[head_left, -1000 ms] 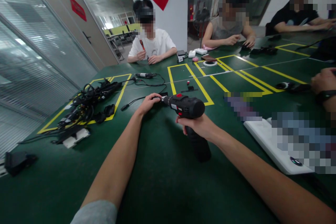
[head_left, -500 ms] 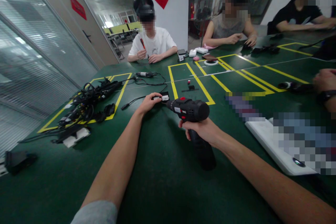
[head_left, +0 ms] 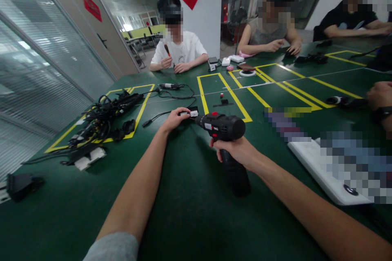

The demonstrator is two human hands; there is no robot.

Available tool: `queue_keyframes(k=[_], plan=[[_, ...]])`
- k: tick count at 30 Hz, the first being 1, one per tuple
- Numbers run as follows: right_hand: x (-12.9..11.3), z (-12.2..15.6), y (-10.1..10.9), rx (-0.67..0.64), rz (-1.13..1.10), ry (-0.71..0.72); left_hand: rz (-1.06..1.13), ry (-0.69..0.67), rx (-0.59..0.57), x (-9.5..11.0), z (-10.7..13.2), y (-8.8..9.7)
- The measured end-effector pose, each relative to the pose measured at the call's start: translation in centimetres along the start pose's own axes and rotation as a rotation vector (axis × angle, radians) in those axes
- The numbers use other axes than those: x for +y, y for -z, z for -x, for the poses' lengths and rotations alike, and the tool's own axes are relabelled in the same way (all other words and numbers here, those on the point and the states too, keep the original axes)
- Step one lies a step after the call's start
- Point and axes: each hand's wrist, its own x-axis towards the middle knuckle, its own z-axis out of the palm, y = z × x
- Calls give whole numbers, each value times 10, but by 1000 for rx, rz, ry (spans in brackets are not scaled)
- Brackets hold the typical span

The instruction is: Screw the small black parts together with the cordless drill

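Note:
My right hand (head_left: 234, 151) is wrapped round the grip of a black cordless drill (head_left: 222, 125) with red switches. The drill lies level in the air, its chuck pointing left and away from me. At the chuck's tip sits a small black device with a white label (head_left: 194, 113). My left hand (head_left: 176, 119) holds this device against the green table, fingers closed on its left side. The drill's tip is at the device's near edge; whether they touch I cannot tell. A black cable with a plug (head_left: 147, 123) lies just left of my left hand.
A heap of black cables and adapters (head_left: 107, 118) lies left inside yellow tape. Small black and red bits (head_left: 224, 101) sit beyond the drill. A white device (head_left: 324, 171) lies at right. Across the table a person (head_left: 179, 51) holds a screwdriver (head_left: 167, 50); others sit further right.
Both hands, the drill and the labelled device keep their places. The whole view has shifted very slightly.

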Motion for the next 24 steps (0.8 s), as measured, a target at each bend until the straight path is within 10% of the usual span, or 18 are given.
queue_keyframes(k=[24], plan=[[0,-1,-2,-8,23,15,47,19,2,3,2,0]])
